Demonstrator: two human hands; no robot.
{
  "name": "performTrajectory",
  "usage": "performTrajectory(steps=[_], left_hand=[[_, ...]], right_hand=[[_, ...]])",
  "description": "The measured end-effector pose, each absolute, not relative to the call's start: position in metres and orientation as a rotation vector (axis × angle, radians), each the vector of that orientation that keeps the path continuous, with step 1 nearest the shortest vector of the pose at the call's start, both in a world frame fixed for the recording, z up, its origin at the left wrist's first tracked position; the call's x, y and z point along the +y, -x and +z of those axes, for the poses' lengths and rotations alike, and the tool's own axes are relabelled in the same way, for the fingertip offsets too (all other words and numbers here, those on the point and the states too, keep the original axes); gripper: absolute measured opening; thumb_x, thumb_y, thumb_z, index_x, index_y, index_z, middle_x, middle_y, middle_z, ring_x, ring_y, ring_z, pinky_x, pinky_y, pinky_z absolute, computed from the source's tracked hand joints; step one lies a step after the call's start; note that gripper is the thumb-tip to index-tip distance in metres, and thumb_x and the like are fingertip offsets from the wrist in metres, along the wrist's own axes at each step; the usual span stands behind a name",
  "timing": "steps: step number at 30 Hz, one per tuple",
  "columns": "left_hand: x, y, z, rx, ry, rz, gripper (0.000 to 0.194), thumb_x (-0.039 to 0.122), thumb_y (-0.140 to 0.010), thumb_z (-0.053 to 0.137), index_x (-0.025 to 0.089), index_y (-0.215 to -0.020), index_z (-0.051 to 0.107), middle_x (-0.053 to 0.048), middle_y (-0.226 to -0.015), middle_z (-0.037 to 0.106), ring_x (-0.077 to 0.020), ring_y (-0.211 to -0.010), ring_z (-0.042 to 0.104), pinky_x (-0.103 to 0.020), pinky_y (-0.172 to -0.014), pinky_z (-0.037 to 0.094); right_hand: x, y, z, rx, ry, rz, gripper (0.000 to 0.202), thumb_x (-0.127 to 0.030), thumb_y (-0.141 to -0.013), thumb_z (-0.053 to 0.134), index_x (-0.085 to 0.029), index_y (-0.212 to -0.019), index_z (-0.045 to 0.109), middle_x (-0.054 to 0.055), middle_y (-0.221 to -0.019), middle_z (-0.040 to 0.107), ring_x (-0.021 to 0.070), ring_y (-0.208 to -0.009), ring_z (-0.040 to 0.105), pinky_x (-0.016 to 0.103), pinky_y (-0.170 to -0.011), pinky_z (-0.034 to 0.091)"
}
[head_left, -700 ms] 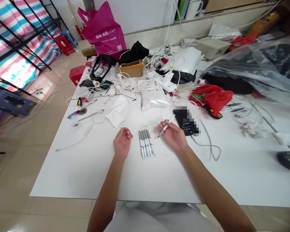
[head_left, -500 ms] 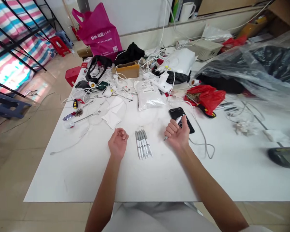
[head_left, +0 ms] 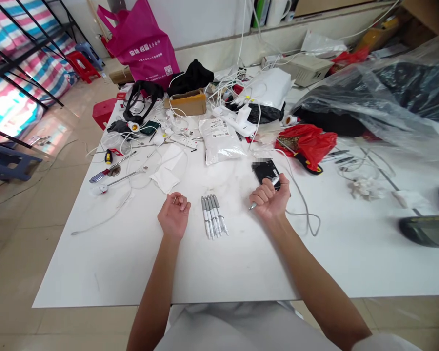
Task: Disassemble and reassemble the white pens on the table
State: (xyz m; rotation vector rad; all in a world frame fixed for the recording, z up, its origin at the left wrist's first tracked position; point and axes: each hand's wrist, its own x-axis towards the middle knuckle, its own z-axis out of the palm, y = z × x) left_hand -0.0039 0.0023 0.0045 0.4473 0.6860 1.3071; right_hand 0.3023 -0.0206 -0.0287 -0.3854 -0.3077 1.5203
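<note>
My right hand (head_left: pixel 270 199) is closed around a pen (head_left: pixel 252 206), palm turned up; the silver tip sticks out at the left and the white end near the thumb. Just behind that hand a black phone (head_left: pixel 265 170) lies on the white table (head_left: pixel 237 268). On the left, my left hand (head_left: pixel 174 214) rests palm up with curled fingers; whether anything small is inside them I cannot make out. Between the hands several silver-and-white pens (head_left: pixel 214 217) lie side by side in a row, touched by neither hand.
A white plastic parcel (head_left: pixel 221 141) lies behind the pens, with tissue (head_left: pixel 166 178) to its left. Tangled cables, a cardboard box (head_left: pixel 186 103) and a magenta bag (head_left: pixel 142 46) crowd the back. At right are a red plastic bag (head_left: pixel 307 144) and a grey cable (head_left: pixel 303 195).
The view has shifted slightly, moving the scene a little left and up. My right hand keeps the pen and has turned slightly; it covers more of the phone's lower part. My left fingers stay curled.
</note>
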Motion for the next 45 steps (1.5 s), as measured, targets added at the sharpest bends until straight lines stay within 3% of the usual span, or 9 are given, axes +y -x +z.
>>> performTrajectory(steps=[9, 13, 18, 21, 23, 27, 31, 36, 45], left_hand=[[-0.001, 0.003, 0.004, 0.695, -0.449, 1.304, 0.025, 0.043, -0.093, 0.069, 0.019, -0.090, 0.071, -0.002, -0.077, 0.053, -0.0109, -0.064, 0.045, -0.028, -0.060, 0.038], [-0.002, 0.002, 0.003, 0.708, -0.482, 1.291, 0.024, 0.042, -0.093, 0.069, 0.018, -0.092, 0.072, -0.002, -0.077, 0.052, -0.0110, -0.064, 0.044, -0.028, -0.061, 0.038], [-0.004, -0.002, 0.001, 0.733, -0.624, 1.259, 0.023, 0.040, -0.090, 0.074, 0.018, -0.092, 0.074, -0.002, -0.077, 0.056, -0.0105, -0.065, 0.045, -0.028, -0.063, 0.038], [-0.007, -0.007, 0.000, 0.748, -0.757, 1.201, 0.021, 0.036, -0.085, 0.081, 0.017, -0.093, 0.076, -0.003, -0.076, 0.061, -0.0113, -0.069, 0.052, -0.028, -0.066, 0.040], [-0.009, -0.011, -0.001, 0.765, -0.824, 1.165, 0.023, 0.032, -0.081, 0.085, 0.017, -0.096, 0.078, -0.004, -0.077, 0.066, -0.0130, -0.073, 0.058, -0.028, -0.071, 0.044], [-0.014, -0.021, -0.003, 0.795, -0.897, 1.091, 0.040, 0.028, -0.073, 0.092, 0.019, -0.110, 0.079, -0.010, -0.104, 0.078, -0.0201, -0.097, 0.070, -0.035, -0.092, 0.051], [-0.017, -0.028, -0.004, 0.724, -0.860, 1.136, 0.041, 0.041, -0.083, 0.085, 0.021, -0.118, 0.079, -0.013, -0.126, 0.076, -0.0276, -0.121, 0.069, -0.044, -0.108, 0.050], [-0.018, -0.024, -0.006, 0.714, -0.787, 1.171, 0.032, 0.043, -0.084, 0.084, 0.020, -0.105, 0.083, -0.011, -0.111, 0.081, -0.0288, -0.113, 0.073, -0.048, -0.109, 0.049], [-0.016, -0.022, -0.005, 0.718, -0.792, 1.162, 0.034, 0.041, -0.083, 0.085, 0.019, -0.109, 0.082, -0.011, -0.109, 0.081, -0.0300, -0.115, 0.073, -0.050, -0.114, 0.045]], right_hand=[[-0.022, -0.293, -0.023, -0.258, 0.489, 1.500, 0.066, -0.063, -0.091, 0.060, -0.024, -0.057, 0.020, -0.010, -0.044, 0.008, 0.0081, -0.044, -0.002, 0.028, -0.038, 0.007], [-0.024, -0.288, -0.023, -0.322, 0.453, 1.537, 0.065, -0.063, -0.092, 0.060, -0.024, -0.057, 0.021, -0.010, -0.045, 0.006, 0.0083, -0.043, 0.000, 0.028, -0.038, 0.012], [-0.026, -0.265, -0.007, -0.280, 0.550, 1.574, 0.059, -0.066, -0.093, 0.059, -0.025, -0.060, 0.033, -0.007, -0.052, 0.025, 0.0113, -0.046, 0.020, 0.030, -0.045, 0.033], [-0.025, -0.247, 0.003, -0.279, 0.580, 1.582, 0.047, -0.060, -0.094, 0.063, -0.026, -0.068, 0.044, -0.001, -0.068, 0.046, 0.0155, -0.063, 0.046, 0.034, -0.064, 0.050], [-0.025, -0.238, 0.005, -0.340, 0.638, 1.585, 0.041, -0.063, -0.095, 0.061, -0.027, -0.078, 0.053, 0.001, -0.081, 0.056, 0.0171, -0.073, 0.054, 0.035, -0.070, 0.052], [-0.029, -0.226, 0.002, -0.526, 0.784, 1.574, 0.036, -0.065, -0.092, 0.066, -0.030, -0.099, 0.067, 0.001, -0.085, 0.063, 0.0148, -0.071, 0.057, 0.031, -0.066, 0.052], [-0.040, -0.212, -0.005, -0.870, 0.910, 1.520, 0.036, -0.053, -0.088, 0.078, -0.025, -0.111, 0.076, 0.005, -0.093, 0.074, 0.0193, -0.085, 0.069, 0.035, -0.077, 0.057], [-0.051, -0.199, -0.013, -1.344, 1.043, 1.286, 0.032, -0.047, -0.098, 0.066, -0.025, -0.121, 0.073, 0.008, -0.113, 0.075, 0.0202, -0.088, 0.071, 0.040, -0.085, 0.059], [-0.052, -0.201, -0.016, -1.632, 1.129, 1.110, 0.030, -0.043, -0.107, 0.048, -0.025, -0.122, 0.067, 0.006, -0.099, 0.072, 0.0207, -0.088, 0.068, 0.034, -0.077, 0.056]])
